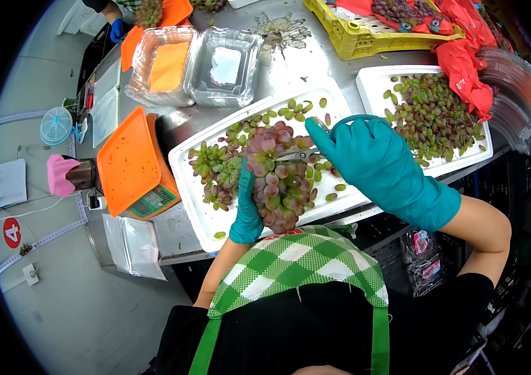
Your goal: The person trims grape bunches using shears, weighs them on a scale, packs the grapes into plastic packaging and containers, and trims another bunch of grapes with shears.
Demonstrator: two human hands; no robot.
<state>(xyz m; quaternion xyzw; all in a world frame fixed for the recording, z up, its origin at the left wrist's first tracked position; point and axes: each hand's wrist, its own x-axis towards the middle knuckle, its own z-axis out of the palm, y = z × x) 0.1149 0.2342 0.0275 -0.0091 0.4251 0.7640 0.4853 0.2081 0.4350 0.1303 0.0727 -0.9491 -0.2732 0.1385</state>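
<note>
My left hand (pixel 248 209), in a teal glove, holds up a bunch of reddish-green grapes (pixel 275 181) from its left side. Small scissors (pixel 298 154) are in my gloved right hand (pixel 365 150), their blades against the upper right of the bunch. Below the bunch lies a white foam tray (pixel 200 215). Another greener grape bunch (pixel 218 169) rests in it on the left, with loose grapes (pixel 296 109) scattered towards its back.
A second white tray (pixel 371 81) of loose grapes is at the right, below a yellow crate (pixel 353 40). Clear plastic boxes (pixel 225 69) stand behind, an orange scale (pixel 131 162) at the left. A co-worker's blue-gloved hand (pixel 117 30) shows at the top left.
</note>
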